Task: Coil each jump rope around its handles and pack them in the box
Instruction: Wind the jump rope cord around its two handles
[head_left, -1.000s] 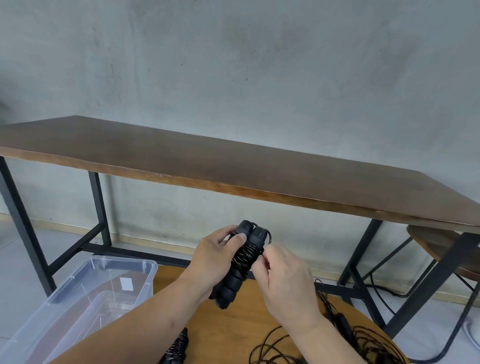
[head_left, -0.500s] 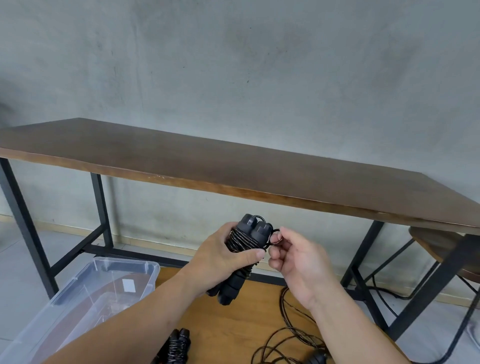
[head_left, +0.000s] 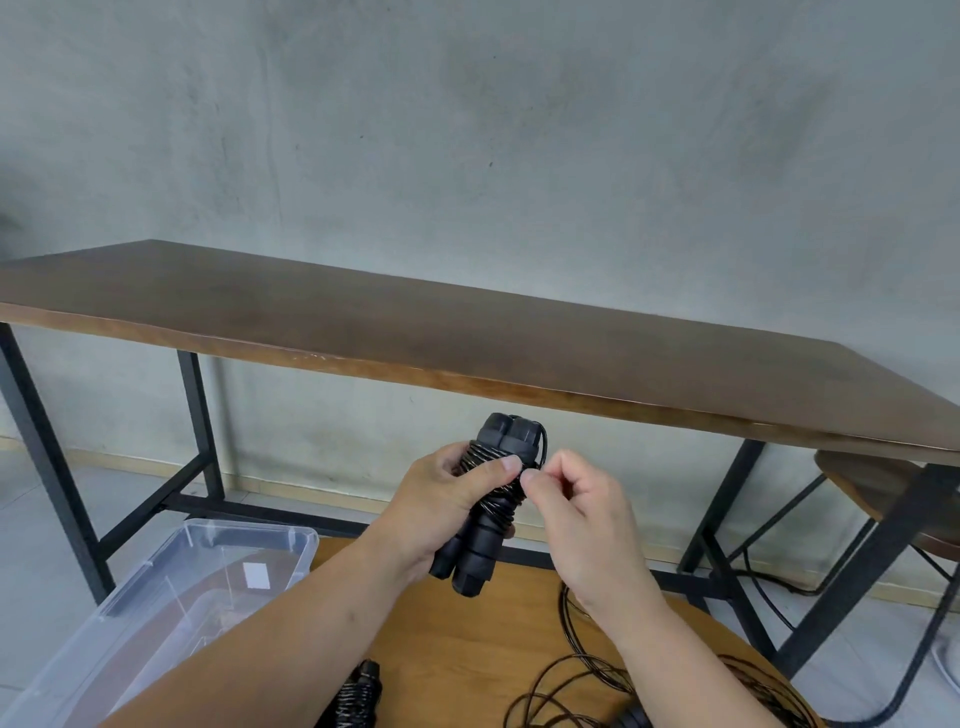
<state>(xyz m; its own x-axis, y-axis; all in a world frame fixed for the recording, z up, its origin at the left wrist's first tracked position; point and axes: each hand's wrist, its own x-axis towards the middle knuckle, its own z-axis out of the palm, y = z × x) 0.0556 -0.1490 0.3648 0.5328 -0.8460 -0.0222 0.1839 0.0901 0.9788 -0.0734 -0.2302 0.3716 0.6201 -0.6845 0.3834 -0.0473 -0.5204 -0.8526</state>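
The fingers (head_left: 537, 480) of the right hand (head_left: 582, 512) are drawn together at their tips, thumb against forefinger, pinching the last loop of black cord where it leaves the coil. The pinch sits right at the edge of the winding, most likely so the free end can be tucked under a turn and locked.

The left hand (head_left: 447, 506) wraps round the jump rope (head_left: 491, 499), its thumb laid across the wound cord and its other fingers curled behind. That thumb pins the turns so they cannot spring loose while the end is worked. The two black handles lie side by side, caps up and tilted a little toward the wall, with the cord coiled tightly round their upper part. The bundle is held in the air, raised above the round wooden worktop (head_left: 467, 644), which keeps both hands free to turn it.

To the left, below the forearm, stands the clear plastic box (head_left: 291, 535), open and within easy reach for packing. A second coiled rope (head_left: 358, 693) lies on the worktop near the lower edge of the view, not yet boxed. To the right, loose black cord (head_left: 566, 686) sprawls in loops, seemingly awaiting its turn. Behind stands a long dark table (head_left: 415, 332) against a grey wall.
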